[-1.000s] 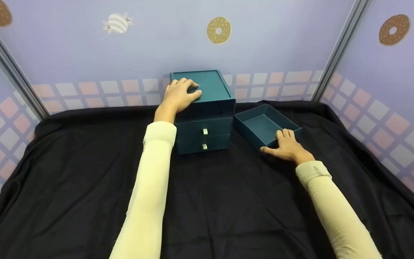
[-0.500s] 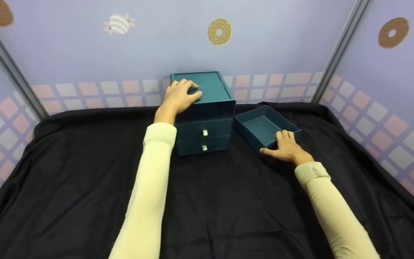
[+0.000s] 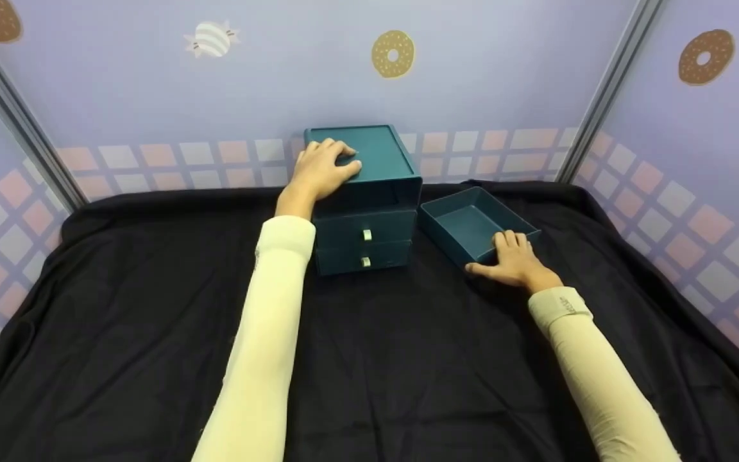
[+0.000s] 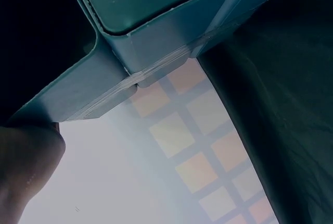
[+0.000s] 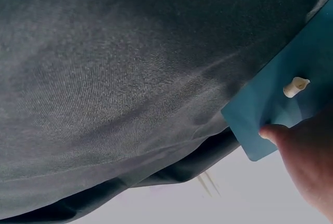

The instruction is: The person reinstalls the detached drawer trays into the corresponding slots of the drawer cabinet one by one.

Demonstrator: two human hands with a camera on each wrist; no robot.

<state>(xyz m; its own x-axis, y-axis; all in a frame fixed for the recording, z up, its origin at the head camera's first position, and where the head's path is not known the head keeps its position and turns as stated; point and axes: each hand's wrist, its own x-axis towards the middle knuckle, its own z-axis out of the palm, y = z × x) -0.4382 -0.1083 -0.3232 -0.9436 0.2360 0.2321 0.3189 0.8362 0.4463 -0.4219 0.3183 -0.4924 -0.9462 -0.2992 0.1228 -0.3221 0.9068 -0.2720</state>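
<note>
A dark teal drawer cabinet [image 3: 382,154] stands against the back wall, its top slot open and hollow. Two drawers with small pale knobs [image 3: 367,235] sit pushed in below that slot. My left hand [image 3: 321,170] rests on the cabinet's top near its left side, fingers bent, thumb toward the middle. To the right, an empty drawer [image 3: 441,239] lies at an angle on the cloth. My right hand [image 3: 514,263] grips its near end, fingers over the rim and thumb on the outer face. The right wrist view shows that face with a pale knob [image 5: 296,87] beside the thumb.
Black cloth [image 3: 369,359] with soft wrinkles covers the table and rises at its back edge. Lilac panels [image 3: 292,83] with doughnut and tile prints enclose the back and sides, joined by grey metal posts [image 3: 607,90] at the corners.
</note>
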